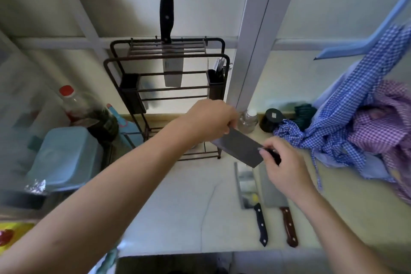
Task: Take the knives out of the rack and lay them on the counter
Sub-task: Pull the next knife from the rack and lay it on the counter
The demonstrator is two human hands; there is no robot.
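Note:
A dark wire knife rack (124, 69) stands at the back of the pale counter (178, 202). One cleaver (172, 66) with a black handle is upright in its top slots. I hold a dark-bladed cleaver (241, 149) above the counter in front of the rack: my left hand (209, 122) grips the far end of the blade, and my right hand (284, 169) holds its dark handle. Two cleavers lie flat on the counter below, one with a black handle (246, 187) and one with a brown handle (272, 196), partly hidden by my right hand.
A light blue lidded bin (64, 158) and a red-capped bottle (75, 104) sit left of the rack. A small glass jar (248, 119) and a black jar (272, 120) stand behind the held cleaver. Checked blue and purple cloths (360, 122) hang at right. A sink edge (178, 260) runs along the bottom.

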